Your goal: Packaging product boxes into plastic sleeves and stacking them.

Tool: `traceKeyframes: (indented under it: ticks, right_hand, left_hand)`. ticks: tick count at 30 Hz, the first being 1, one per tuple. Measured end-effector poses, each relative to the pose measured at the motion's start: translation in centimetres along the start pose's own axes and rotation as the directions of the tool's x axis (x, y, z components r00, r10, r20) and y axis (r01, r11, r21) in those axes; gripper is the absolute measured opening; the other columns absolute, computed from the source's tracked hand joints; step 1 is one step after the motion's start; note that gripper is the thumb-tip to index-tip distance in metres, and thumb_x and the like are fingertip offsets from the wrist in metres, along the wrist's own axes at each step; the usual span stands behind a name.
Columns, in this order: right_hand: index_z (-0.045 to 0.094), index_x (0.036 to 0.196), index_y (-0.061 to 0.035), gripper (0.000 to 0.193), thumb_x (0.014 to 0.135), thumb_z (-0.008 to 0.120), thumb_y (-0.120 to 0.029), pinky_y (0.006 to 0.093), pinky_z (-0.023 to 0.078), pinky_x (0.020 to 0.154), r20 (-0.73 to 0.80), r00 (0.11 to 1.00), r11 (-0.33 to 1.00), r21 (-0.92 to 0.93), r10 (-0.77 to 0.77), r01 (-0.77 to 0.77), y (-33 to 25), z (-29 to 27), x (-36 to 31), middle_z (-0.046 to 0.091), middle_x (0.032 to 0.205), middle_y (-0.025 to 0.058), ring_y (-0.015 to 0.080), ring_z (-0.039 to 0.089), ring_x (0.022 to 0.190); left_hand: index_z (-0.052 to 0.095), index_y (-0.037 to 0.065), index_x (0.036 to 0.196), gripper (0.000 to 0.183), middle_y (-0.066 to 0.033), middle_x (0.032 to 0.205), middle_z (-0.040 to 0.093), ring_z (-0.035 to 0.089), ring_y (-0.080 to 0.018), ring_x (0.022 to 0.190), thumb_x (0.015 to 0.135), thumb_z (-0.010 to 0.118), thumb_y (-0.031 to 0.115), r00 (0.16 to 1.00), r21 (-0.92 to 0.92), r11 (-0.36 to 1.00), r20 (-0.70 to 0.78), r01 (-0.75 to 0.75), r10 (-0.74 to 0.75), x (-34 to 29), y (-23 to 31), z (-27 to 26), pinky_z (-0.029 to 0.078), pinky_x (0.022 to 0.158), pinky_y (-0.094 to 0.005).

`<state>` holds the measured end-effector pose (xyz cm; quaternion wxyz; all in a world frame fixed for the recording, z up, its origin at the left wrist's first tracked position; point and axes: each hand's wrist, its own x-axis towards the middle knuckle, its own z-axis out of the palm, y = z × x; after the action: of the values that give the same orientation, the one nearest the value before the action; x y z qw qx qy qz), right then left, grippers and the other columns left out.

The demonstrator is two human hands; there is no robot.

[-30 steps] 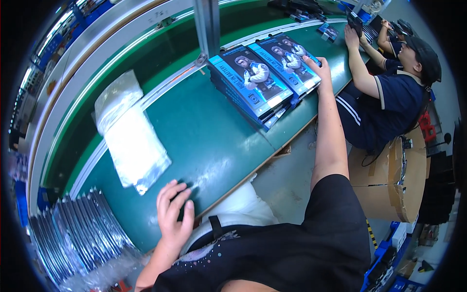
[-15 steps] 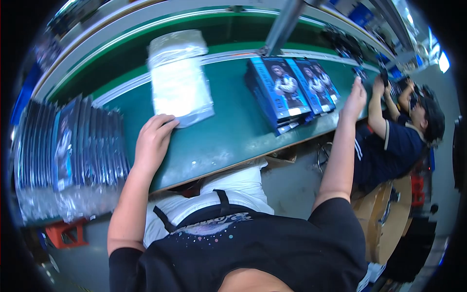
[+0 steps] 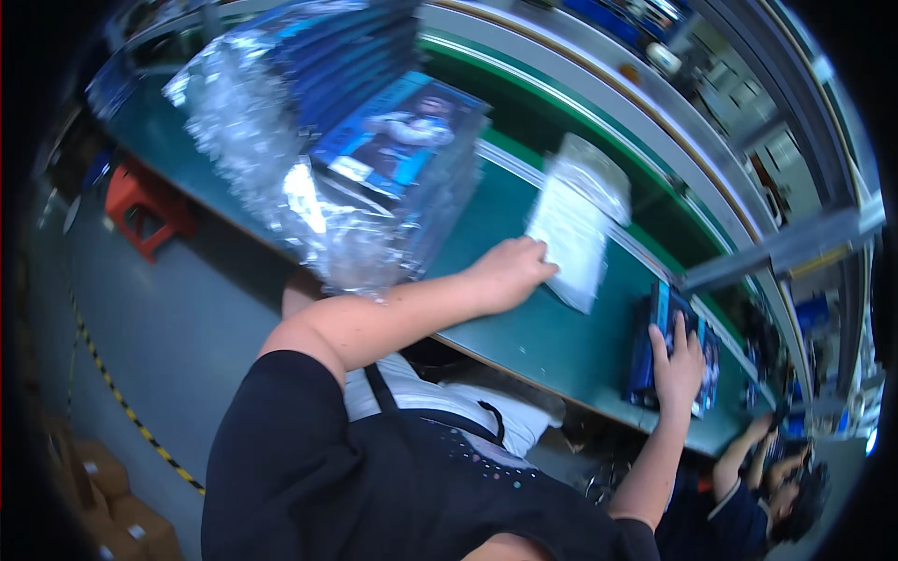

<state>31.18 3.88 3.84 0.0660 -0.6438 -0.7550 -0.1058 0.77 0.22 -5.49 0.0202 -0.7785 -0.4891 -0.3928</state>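
A stack of clear plastic bags, whitish and flat (image 3: pixel 575 224), lies on the green table. My left hand (image 3: pixel 513 273) is at its near edge, fingers curled and pinching the bag's corner; the picture is blurred there. To the right, several blue printed boxes (image 3: pixel 644 360) stand close together on the table. My right hand (image 3: pixel 679 369) is over them with fingers spread, seeming to rest on the top of a box. It grips nothing.
A tall stack of bagged blue boxes (image 3: pixel 398 131) with loose clear wrap stands at the left. An orange stool (image 3: pixel 140 201) is on the floor. A metal post (image 3: pixel 786 243) rises at the table's back right. At the lower right, a co-worker in dark clothing (image 3: pixel 748 514) works; brown cartons (image 3: pixel 122 496) are lower left.
My view has swung left, so the table's things appear further right. My right hand has come from beyond the blue boxes to over them. My left hand remains at the bags' near edge.
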Motion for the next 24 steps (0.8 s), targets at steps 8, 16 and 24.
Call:
traceKeyframes:
  ticks: [8,16,24]
  right_hand:
    - [0.043,0.134,-0.0067,0.080,0.068,0.077,-0.038,0.0434,0.041,0.090,-0.218,0.972,0.980,0.197,0.083,-0.040,-0.7,-0.3,1.0,0.049,0.116,0.0231,0.0373,0.053,0.102]
    - [0.044,0.125,-0.0002,0.049,0.093,0.050,-0.037,0.0248,0.046,0.047,0.202,0.945,-0.352,0.891,-0.256,-0.286,-2.3,2.6,-0.4,0.056,0.092,0.0061,0.0124,0.055,0.070]
    - [0.032,0.135,0.0084,0.056,0.090,0.054,-0.018,0.0169,0.048,0.048,0.262,0.849,-0.499,0.714,-0.458,-0.490,-8.9,5.1,-3.8,0.060,0.104,0.0153,0.0080,0.059,0.061]
  left_hand:
    - [0.060,0.005,0.102,0.026,-0.0133,0.091,0.053,0.054,-0.0309,0.091,0.078,0.052,0.003,0.999,-0.073,0.997,0.028,0.029,-0.027,0.2,0.1,1.0,0.046,0.077,-0.0405]
    - [0.062,0.006,0.096,0.019,-0.0115,0.091,0.054,0.054,-0.0304,0.090,0.077,0.058,0.006,0.991,-0.155,0.979,0.034,0.130,-0.126,0.2,0.0,1.1,0.046,0.078,-0.0408]
    - [0.069,0.006,0.076,0.006,-0.0096,0.083,0.057,0.057,-0.0271,0.085,0.073,0.065,0.010,0.966,-0.387,0.905,-0.111,0.174,-0.233,1.5,0.6,0.2,0.046,0.076,-0.0366]
